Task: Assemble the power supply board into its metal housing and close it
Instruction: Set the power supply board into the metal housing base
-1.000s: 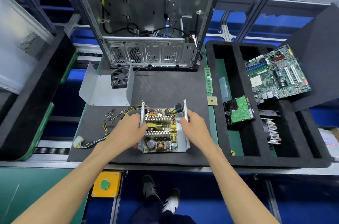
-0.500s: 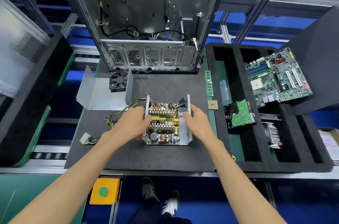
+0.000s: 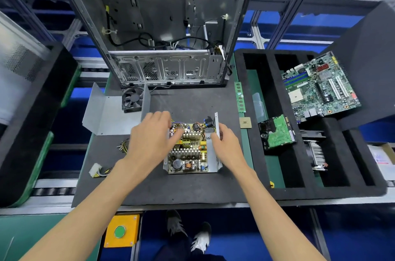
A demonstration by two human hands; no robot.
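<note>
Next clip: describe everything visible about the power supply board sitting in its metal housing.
The power supply board lies flat in an open, grey sheet-metal housing on the dark mat. It carries two finned silver heatsinks, a copper coil, capacitors and yellow parts. The housing's right wall stands upright; no cover is on it. The left hand reaches over its left side, blurred; the right hand grips the right wall.
</note>
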